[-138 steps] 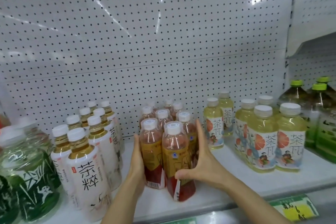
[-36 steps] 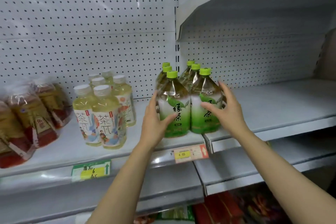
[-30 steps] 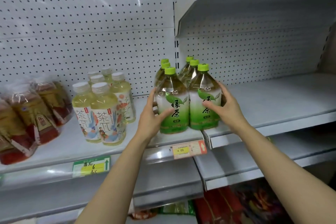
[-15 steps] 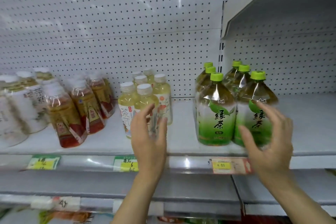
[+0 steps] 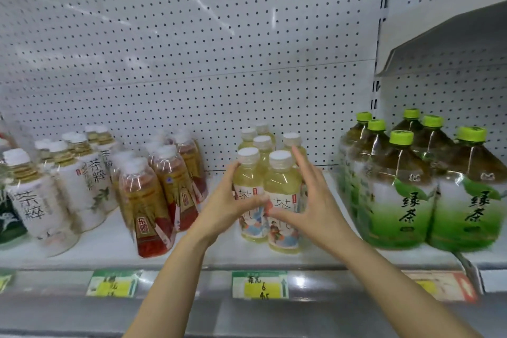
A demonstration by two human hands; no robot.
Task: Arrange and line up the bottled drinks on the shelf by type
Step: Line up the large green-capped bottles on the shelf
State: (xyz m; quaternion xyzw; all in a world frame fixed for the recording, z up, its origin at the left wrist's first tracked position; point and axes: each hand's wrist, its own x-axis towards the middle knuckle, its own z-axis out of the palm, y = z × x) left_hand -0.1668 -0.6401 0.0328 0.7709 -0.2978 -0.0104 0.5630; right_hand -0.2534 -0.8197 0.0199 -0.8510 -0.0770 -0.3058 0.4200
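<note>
White metal shelf with a pegboard back wall; price tags clipped along its front rail. Landmark: the pale yellow tea bottles, a cluster mid-shelf. Far left of them, a dark green-labelled bottle cut by the frame edge. Next, white-labelled tea bottles in two rows, blurred. Just left of the yellow cluster, red tea bottles, also blurred. Left hand grips the front-left yellow bottle, fingers curled round its side, thumb across the label. Right hand cups the cluster's right side, fingers nearly straight against the bottles, thumb laid over the front-right label. Both forearms rise from below and hide part of the rail. Right of the cluster, apart from it, large green tea bottles with lime caps, by an upright post; another shelf overhangs them.
</note>
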